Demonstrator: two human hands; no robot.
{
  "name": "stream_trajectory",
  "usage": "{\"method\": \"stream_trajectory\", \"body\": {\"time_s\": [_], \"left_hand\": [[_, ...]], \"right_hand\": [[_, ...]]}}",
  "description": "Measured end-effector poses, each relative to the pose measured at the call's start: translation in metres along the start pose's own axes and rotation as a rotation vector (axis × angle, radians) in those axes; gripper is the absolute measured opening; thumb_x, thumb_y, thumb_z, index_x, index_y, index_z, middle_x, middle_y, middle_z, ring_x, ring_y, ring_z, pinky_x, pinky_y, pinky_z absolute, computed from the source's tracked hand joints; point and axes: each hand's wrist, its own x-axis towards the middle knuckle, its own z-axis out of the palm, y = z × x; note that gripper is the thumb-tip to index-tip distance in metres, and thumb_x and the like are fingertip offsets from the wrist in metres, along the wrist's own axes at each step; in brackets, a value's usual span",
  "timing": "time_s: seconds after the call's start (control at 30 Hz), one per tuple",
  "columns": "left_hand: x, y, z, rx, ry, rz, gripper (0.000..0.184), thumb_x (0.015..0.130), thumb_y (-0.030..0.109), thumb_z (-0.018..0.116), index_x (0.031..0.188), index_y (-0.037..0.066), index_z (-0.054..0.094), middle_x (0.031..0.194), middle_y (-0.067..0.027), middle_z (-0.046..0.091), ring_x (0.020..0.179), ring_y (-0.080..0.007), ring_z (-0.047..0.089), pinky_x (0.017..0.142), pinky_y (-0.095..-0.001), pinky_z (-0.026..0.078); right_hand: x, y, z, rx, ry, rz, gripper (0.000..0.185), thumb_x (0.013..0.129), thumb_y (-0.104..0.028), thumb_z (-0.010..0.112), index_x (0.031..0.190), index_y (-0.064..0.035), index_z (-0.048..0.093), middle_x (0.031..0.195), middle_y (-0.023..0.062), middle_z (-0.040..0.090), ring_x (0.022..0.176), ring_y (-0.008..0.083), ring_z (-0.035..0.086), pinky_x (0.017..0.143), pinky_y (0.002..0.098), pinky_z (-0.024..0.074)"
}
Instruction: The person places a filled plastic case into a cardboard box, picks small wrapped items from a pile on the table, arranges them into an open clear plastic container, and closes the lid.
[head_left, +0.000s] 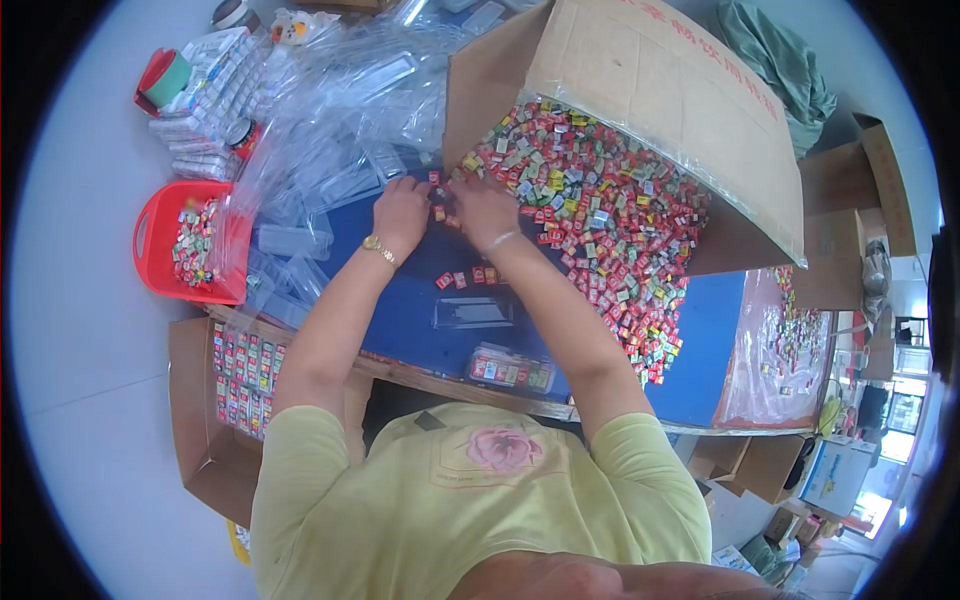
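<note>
My left hand [402,208], with a gold watch on its wrist, is on the blue tabletop [395,310], its fingers bent toward small red boxes [438,195]. From the other side, my right hand [484,208] has its fingers curled over the same boxes, at the edge of the big pile [600,220]. What the fingertips of each hand grip is too small to make out. Closer to me lie a short row of small boxes [468,277], a clear plastic case [473,312] and a filled clear case [512,369].
A tipped cardboard carton [640,70] spills the pile onto the table. Clear plastic cases [350,110] are heaped at the back left. At left stand a red basket [143,250] holding small pieces and a cardboard box [190,400] with filled cases.
</note>
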Motion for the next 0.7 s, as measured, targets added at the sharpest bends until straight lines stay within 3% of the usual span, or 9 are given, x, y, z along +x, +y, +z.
{"method": "stream_trajectory", "body": {"time_s": [0.07, 0.13, 0.2, 0.33, 0.47, 0.7], "left_hand": [[-0.021, 0.008, -0.013, -0.157, 0.034, -0.095, 0.02, 0.089, 0.009, 0.065, 0.107, 0.005, 0.073, 0.102, -0.0128, 0.068, 0.096, -0.0301, 0.067, 0.082, -0.0423, 0.056], [-0.048, 0.02, -0.024, -0.313, 0.065, -0.19, 0.019, 0.089, 0.011, 0.068, 0.105, 0.004, 0.074, 0.102, -0.0137, 0.068, 0.092, -0.0304, 0.068, 0.08, -0.0428, 0.057], [-0.07, 0.042, -0.029, -0.588, -0.026, -0.334, 0.016, 0.087, 0.014, 0.072, 0.099, 0.004, 0.075, 0.101, -0.0145, 0.068, 0.086, -0.0323, 0.069, 0.077, -0.0443, 0.057], [-0.095, 0.061, -0.011, -0.738, 0.039, -0.431, 0.014, 0.086, 0.017, 0.077, 0.093, 0.005, 0.077, 0.1, -0.0139, 0.069, 0.076, -0.0304, 0.07, 0.073, -0.043, 0.056], [-0.097, 0.057, -0.007, -0.445, -0.032, -0.255, 0.017, 0.084, 0.015, 0.078, 0.096, 0.005, 0.076, 0.1, -0.0136, 0.068, 0.082, -0.0313, 0.07, 0.076, -0.0425, 0.056], [-0.108, 0.049, -0.008, -0.305, -0.06, -0.09, 0.025, 0.081, 0.016, 0.079, 0.103, 0.005, 0.075, 0.102, -0.0124, 0.067, 0.094, -0.033, 0.067, 0.081, -0.0426, 0.055]], "right_hand": [[-0.014, 0.004, -0.021, 0.084, 0.047, -0.001, 0.023, 0.087, -0.017, 0.066, 0.11, -0.0138, 0.07, 0.102, 0.0086, 0.072, 0.108, 0.0301, 0.065, 0.085, 0.0439, 0.0562], [-0.035, 0.0, -0.04, 0.152, -0.139, 0.043, 0.023, 0.085, -0.018, 0.07, 0.107, -0.0139, 0.072, 0.1, 0.0075, 0.072, 0.106, 0.0298, 0.066, 0.086, 0.0447, 0.0559], [-0.055, -0.009, -0.04, 0.195, -0.174, 0.034, 0.02, 0.085, -0.02, 0.07, 0.104, -0.0135, 0.072, 0.097, 0.0077, 0.072, 0.104, 0.0296, 0.066, 0.084, 0.0449, 0.0558], [-0.083, -0.021, -0.029, 0.227, -0.215, 0.036, 0.015, 0.084, -0.022, 0.07, 0.095, -0.0122, 0.073, 0.09, 0.0084, 0.071, 0.097, 0.0297, 0.065, 0.081, 0.0454, 0.0553], [-0.093, -0.025, -0.019, 0.076, -0.165, 0.053, 0.014, 0.083, -0.021, 0.071, 0.092, -0.0108, 0.072, 0.089, 0.009, 0.069, 0.096, 0.0309, 0.064, 0.081, 0.045, 0.0547], [-0.097, -0.021, -0.013, 0.003, -0.166, 0.053, 0.013, 0.083, -0.021, 0.073, 0.091, -0.0111, 0.071, 0.094, 0.0086, 0.067, 0.098, 0.0313, 0.063, 0.084, 0.0439, 0.0542]]}}
